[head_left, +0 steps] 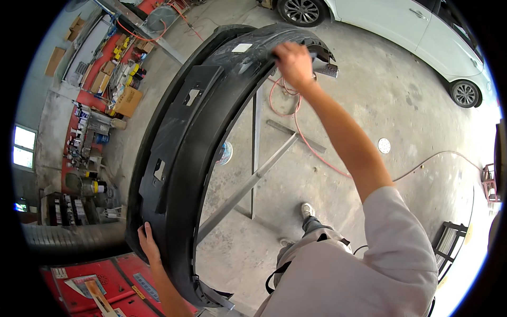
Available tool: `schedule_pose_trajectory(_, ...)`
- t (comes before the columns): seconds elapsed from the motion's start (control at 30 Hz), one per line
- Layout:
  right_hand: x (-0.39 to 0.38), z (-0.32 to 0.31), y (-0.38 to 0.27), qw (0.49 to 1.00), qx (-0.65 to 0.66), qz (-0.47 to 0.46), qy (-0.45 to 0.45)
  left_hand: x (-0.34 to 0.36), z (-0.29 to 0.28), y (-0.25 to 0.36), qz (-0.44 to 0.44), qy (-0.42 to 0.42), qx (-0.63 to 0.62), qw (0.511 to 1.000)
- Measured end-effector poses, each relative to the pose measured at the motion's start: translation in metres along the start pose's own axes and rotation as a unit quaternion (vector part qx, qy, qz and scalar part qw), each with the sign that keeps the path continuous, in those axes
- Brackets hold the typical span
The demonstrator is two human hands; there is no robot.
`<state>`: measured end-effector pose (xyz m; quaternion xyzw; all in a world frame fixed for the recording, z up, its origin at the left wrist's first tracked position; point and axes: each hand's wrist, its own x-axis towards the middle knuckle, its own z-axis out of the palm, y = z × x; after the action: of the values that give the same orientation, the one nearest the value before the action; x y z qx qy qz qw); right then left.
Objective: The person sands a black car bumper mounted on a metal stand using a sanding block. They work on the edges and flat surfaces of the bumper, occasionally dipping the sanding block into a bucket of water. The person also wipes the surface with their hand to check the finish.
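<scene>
A long black car bumper [193, 127] curves from the far side down to the near left, resting on a metal stand [248, 182]. Pale scuffs and a whitish dusty patch mark its far part, beside a white rectangle [242, 48]. At the far end, my right hand [293, 64] is closed over the bumper's edge. Something dark shows at its fingers, too blurred to name. My left hand [150, 244] lies on the bumper's near left end, fingers stretched out against the surface. Both arms are spread wide apart along the part.
A white car [401, 26] stands at the far right. A red hose [327, 164] loops across the concrete floor. Crowded shelves [100, 127] line the left wall. A red cabinet top [127, 285] with tools lies at the near left, beside a ridged duct [79, 236].
</scene>
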<state>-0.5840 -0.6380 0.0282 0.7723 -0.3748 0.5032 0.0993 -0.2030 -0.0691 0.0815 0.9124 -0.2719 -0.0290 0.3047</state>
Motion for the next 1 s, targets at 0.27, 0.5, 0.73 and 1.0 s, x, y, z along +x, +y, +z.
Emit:
schedule_pose_trajectory(0.27, -0.049, -0.016, -0.101, 0.991, 0.072, -0.094, -0.058, 0.002, -0.001, 0.003, -0.006, -0.005, 0.012, 1.0)
schedule_pose_trajectory(0.5, -0.098, -0.07, -0.247, 0.953, 0.26, -0.147, -0.047, 0.009, 0.005, -0.015, 0.006, 0.025, 0.056, 0.998)
schedule_pose_trajectory(0.73, -0.138, -0.119, -0.33, 0.941, 0.289, -0.162, -0.063, 0.0, 0.003, 0.018, -0.03, -0.003, 0.096, 0.995)
schedule_pose_trajectory(1.0, -0.206, -0.173, -0.436, 0.904, 0.348, -0.222, -0.112, -0.005, 0.005, 0.025, -0.053, 0.006, 0.112, 0.992)
